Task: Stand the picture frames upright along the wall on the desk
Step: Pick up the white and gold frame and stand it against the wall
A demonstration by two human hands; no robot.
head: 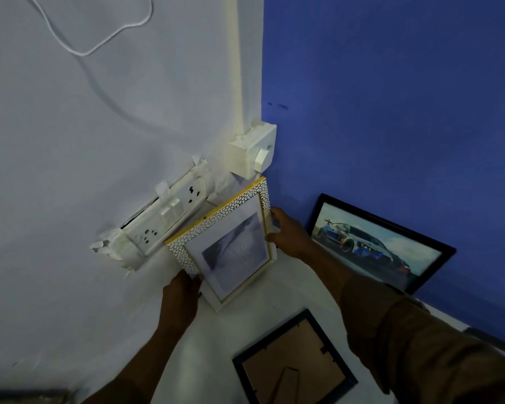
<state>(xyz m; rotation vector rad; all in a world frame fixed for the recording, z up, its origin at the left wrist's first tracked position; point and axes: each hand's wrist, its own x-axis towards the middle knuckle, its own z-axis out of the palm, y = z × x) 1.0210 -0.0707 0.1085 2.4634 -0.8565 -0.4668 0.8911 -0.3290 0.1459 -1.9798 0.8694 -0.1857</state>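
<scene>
A white frame with a gold pebbled border (231, 246) stands tilted in the desk's corner, its lower edge on the white desk (289, 290) and its top against the pale wall. My left hand (181, 298) grips its lower left corner. My right hand (286, 234) holds its right edge. A black frame with a car picture (376, 243) leans upright against the blue wall to the right. A dark blue frame (295, 360) lies face down on the desk, its brown backing and stand showing.
A white socket strip (164, 220) hangs loose from the pale wall just behind the white frame. A switch box (252, 151) sits in the corner above it, with a white cable (99, 39) looping higher up.
</scene>
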